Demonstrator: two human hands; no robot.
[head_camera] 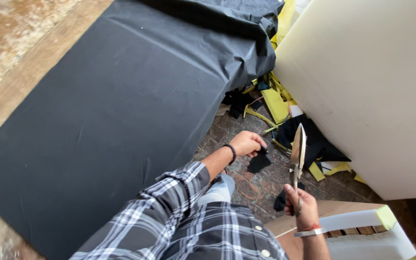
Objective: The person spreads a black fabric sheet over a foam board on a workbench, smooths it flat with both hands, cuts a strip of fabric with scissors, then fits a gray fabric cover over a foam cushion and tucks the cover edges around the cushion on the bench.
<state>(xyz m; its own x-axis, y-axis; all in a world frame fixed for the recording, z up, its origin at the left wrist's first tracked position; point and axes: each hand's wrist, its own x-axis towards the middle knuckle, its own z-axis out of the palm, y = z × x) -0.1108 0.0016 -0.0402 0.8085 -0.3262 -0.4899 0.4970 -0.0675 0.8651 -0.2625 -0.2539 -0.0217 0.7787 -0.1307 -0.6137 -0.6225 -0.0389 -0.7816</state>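
My left hand (247, 143) pinches a small black fabric scrap (259, 162) that hangs over the brick floor. My right hand (298, 201) grips the handles of large metal scissors (298, 150), blades pointing up and nearly together, just right of the scrap. A wide sheet of black fabric (111, 110) covers the table to my left, its edge bunched at the far corner. I wear a plaid shirt, a dark band on the left wrist and a metal bangle on the right.
A big white foam slab (371, 82) stands at the right. Yellow foam offcuts (274, 103) and black cloth scraps (314, 139) litter the brick floor (246, 185) between table and slab. A white and green foam piece (367, 226) lies at lower right.
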